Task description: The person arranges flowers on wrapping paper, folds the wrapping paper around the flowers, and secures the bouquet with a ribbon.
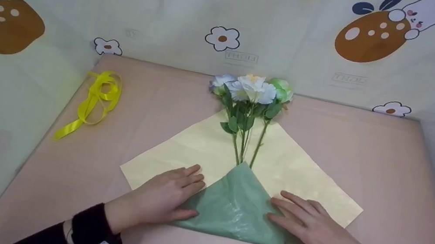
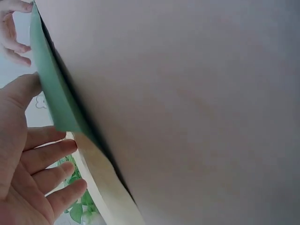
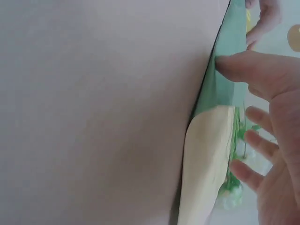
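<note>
A sheet of wrapping paper lies with its cream side up. Its bottom part is folded upward, showing a green face that covers the lower stems of the artificial flowers. The blooms are bluish, white and green, and reach past the paper's top corner. My left hand rests on the left side of the green fold, fingers spread. On the opposite side my right hand touches the green fold with extended fingers. Both wrist views show the thumbs by the green paper's folded edge.
A loosely coiled yellow ribbon lies at the table's left. The pinkish table meets a patterned cloth backdrop with rabbits and flowers behind and at the sides.
</note>
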The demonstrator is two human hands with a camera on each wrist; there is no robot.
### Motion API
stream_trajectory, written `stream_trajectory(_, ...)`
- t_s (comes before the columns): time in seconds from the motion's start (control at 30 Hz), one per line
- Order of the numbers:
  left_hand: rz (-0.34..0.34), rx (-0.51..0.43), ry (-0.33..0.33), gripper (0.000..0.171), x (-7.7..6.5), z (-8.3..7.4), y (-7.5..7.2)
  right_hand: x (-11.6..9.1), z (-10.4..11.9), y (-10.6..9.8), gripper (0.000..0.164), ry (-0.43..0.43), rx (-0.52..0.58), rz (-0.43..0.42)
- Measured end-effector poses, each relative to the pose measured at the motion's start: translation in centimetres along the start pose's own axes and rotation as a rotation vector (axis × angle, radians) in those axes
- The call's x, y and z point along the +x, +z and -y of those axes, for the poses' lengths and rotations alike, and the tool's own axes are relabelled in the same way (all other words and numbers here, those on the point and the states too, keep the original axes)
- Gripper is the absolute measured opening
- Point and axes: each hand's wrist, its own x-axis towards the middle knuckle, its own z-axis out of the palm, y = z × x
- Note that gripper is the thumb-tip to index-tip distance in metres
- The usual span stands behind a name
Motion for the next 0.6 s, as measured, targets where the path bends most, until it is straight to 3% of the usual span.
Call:
stream_trajectory(0.13,0.002,0.004,0.021,0.064,0.5,-1.2,-0.4,1.4,0.8,0.6,0.075,-0.095,-0.069,-0.031)
stream_trajectory(0.27,0.043,0.027,0.110,0.067,1.0,-3.1,-0.8,2.6,1.3,1.1,0.065,-0.155,-0.120,-0.026)
stream_trajectory(0.47,0.152,-0.011,0.275,0.069,1.0,-5.1,0.1,3.4,2.4,1.6,0.057,-0.185,-0.182,0.001)
stream_trajectory(0.6,0.254,-0.053,0.325,0.077,1.1,-5.3,0.5,3.2,3.3,1.9,0.059,-0.217,-0.208,0.017)
